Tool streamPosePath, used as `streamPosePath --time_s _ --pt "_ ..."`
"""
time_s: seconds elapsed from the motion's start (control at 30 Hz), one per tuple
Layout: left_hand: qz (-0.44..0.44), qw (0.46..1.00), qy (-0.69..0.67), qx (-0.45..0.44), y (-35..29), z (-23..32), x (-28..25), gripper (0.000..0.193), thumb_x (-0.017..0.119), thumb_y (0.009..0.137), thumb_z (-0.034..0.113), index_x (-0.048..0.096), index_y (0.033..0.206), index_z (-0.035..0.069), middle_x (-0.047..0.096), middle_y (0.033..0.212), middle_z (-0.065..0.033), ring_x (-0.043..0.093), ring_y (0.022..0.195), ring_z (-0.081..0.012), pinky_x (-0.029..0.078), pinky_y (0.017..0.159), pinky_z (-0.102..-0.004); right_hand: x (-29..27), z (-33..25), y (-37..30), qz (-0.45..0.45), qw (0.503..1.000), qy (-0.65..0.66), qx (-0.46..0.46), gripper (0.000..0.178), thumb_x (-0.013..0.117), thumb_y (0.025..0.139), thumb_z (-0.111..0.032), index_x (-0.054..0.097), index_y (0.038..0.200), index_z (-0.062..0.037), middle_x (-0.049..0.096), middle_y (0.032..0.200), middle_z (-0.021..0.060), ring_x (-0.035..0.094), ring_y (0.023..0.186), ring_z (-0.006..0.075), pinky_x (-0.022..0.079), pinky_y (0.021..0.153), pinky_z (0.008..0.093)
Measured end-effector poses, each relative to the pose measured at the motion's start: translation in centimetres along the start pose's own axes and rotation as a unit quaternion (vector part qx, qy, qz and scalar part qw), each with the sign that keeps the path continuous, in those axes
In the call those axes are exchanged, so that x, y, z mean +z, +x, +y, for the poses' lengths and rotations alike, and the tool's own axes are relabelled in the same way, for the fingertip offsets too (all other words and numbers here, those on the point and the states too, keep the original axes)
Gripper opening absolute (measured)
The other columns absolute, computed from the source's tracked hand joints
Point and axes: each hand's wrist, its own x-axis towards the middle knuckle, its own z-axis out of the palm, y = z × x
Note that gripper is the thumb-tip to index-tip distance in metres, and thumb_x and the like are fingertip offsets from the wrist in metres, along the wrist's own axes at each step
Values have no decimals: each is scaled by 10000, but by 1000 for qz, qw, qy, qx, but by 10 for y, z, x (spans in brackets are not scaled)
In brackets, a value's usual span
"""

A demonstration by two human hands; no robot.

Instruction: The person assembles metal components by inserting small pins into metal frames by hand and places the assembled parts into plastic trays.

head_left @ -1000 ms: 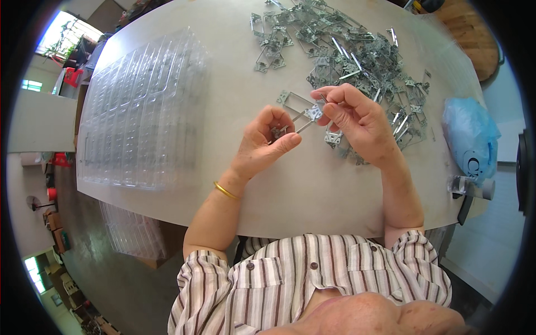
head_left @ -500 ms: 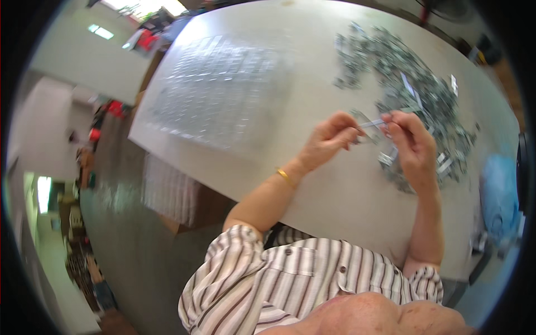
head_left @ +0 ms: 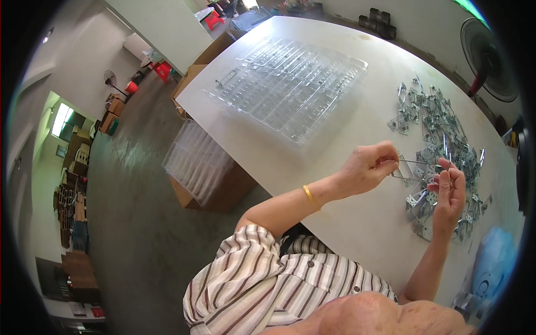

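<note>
My left hand (head_left: 369, 168), with a yellow bangle (head_left: 308, 194) on its wrist, is closed in a pinch on one end of a thin metal rod-like part (head_left: 412, 161). The part spans toward my right hand (head_left: 448, 195), whose thumb and fingertips close around its other end. Its exact shape there is hard to make out. Both hands are held above the near edge of a loose pile of small grey metal brackets and rods (head_left: 432, 125). Left of the pile lies a stack of clear plastic trays with long compartments (head_left: 290, 89); one metal piece (head_left: 226, 79) shows at its left edge.
All this lies on a white table (head_left: 346, 223). More clear trays (head_left: 198, 162) rest on a cardboard box (head_left: 240, 187) beside the table's left edge. A blue plastic bag (head_left: 494, 259) is at the right, and a black fan (head_left: 487, 61) stands beyond the far right.
The view has swung left, so the table and pile appear farther right and lower. Both hands still hold the rod-like part near the pile; the right hand's fingers look less bent over.
</note>
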Motion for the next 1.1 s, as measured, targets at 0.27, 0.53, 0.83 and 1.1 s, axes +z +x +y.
streamPosePath --time_s 0.27,0.53,0.83,1.1 --pt "214 936 241 144 -33 84 -120 74 648 927 -22 682 978 18 730 1002 -62 656 904 -91 535 802 -251 61 9 -38 -227 973 -10 42 80 621 997 -102 610 955 -34 668 852 46 641 689 96 511 612 241" --pt "383 857 345 24 54 53 -330 95 717 830 150 726 815 57 700 722 -49 637 686 -129 509 678 -280 100 33 -89 -370 928 -30 15 109 693 922 -94 608 903 -28 654 734 115 658 629 216 514 577 318" --pt "420 734 511 -156 115 -18 -431 189 619 788 222 762 889 152 759 973 -114 712 954 -319 544 853 -425 117 34 -97 -319 944 -86 4 97 697 900 -68 618 894 -11 630 729 127 618 585 220 492 547 326" --pt "428 712 493 -257 134 -41 -445 267 609 817 229 754 1035 174 729 1168 -75 661 1146 -293 486 981 -464 121 37 -98 -301 950 -79 -16 82 701 870 -9 620 880 -8 600 708 111 572 539 191 462 514 310"
